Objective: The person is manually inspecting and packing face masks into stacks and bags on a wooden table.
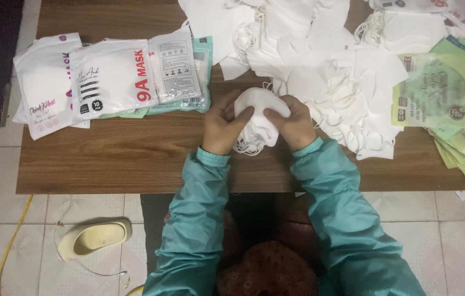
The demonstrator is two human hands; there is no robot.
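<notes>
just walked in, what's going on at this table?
A person in teal sleeves holds a small stack of white face masks over the wooden table, left hand and right hand gripping it from either side. A loose pile of masks lies behind, filled mask packets to the left, green empty pouches to the right.

Packets only here: a white flat pouch (43, 82) sits at the table's far left, and a second white pouch (113, 77) with red and black print overlaps it. A clear-fronted packet (180, 68) lies over pale green ones. Far right, a fan of light green pouches (451, 104) spreads, with a glossy clear packet (457, 11) above.
</notes>
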